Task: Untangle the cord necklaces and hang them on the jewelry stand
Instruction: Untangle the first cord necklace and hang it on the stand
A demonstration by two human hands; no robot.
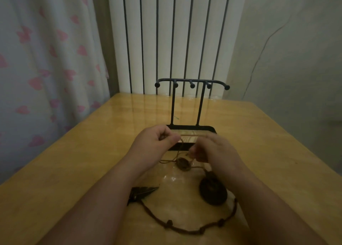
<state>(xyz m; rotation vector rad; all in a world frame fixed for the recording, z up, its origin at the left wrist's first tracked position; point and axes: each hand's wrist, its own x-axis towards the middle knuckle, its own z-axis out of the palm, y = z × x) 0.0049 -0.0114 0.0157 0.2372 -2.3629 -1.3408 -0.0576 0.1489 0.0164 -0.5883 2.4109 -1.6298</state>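
wooden table (74, 170), hands (157, 139) (214, 150) pinching thin, half-hidden cord (190, 135)

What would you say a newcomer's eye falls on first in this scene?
Most likely the two hands at the centre: the left hand and right hand each pinch a thin tan cord stretched between them, over the stand's base. Behind them the black jewelry stand rises with bare hooks, and nearer the camera a dark round pendant and a leaf-shaped pendant lie on the yellow table.
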